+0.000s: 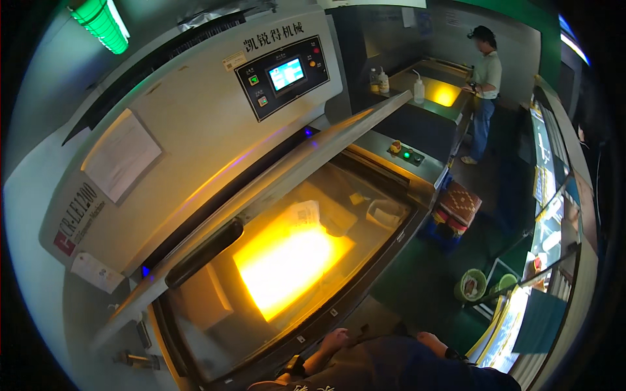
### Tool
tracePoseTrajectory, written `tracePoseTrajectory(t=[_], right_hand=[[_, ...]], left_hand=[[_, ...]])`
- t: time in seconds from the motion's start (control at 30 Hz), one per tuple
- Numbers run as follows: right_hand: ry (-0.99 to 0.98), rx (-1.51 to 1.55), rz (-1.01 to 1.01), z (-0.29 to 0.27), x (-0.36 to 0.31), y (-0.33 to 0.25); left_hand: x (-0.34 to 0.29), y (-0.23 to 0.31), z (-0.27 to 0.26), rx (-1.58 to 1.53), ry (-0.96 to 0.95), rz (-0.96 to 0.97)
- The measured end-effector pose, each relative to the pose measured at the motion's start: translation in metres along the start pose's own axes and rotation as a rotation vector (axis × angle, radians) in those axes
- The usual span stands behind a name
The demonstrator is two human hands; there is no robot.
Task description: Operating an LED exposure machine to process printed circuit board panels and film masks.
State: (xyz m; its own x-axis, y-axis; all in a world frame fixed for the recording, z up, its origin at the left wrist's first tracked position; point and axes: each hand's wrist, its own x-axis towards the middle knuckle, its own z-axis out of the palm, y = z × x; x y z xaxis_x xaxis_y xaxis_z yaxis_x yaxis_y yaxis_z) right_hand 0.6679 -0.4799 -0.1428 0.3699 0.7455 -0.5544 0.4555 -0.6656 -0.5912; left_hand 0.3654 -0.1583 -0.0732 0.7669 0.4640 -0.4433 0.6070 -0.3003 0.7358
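My left hand (335, 339) is low in front of me, close to the front edge of an exposure machine's bed (385, 242). My right hand (431, 341) is at my other side, away from the machine. Both hands are small and dim here; how their fingers lie is not clear. Under the bed's glass a bright yellow-lit panel (290, 264) glows, with a pale sheet (306, 214) at its far end. Beside the panel lies a flat tan board (202, 298). A tilted lid (297, 176) with a long black handle (205, 253) stands raised along the back of the bed.
The machine's control panel (283, 77) has a lit screen. A small button box (405, 154) sits on the side ledge. Farther back, a person (487, 72) stands at another lit table. A stool (458, 205), a green bin (471, 285) and a bright light table (505, 339) are at right.
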Motion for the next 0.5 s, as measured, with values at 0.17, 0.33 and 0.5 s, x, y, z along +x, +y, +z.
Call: tracePoseTrajectory(t=[0.17,0.33,0.5], right_hand=[[-0.011,-0.414,-0.646,-0.043,0.015,0.079],[-0.165,-0.688,-0.683,-0.029,0.045,0.178],[-0.477,-1.078,-1.185,-0.062,0.083,0.153]], left_hand=[[-0.004,-0.022,0.054,-0.281,0.143,-0.175],[-0.015,0.017,0.055,0.017,0.012,-0.048],[-0.039,0.012,0.045,0.085,0.195,0.013]])
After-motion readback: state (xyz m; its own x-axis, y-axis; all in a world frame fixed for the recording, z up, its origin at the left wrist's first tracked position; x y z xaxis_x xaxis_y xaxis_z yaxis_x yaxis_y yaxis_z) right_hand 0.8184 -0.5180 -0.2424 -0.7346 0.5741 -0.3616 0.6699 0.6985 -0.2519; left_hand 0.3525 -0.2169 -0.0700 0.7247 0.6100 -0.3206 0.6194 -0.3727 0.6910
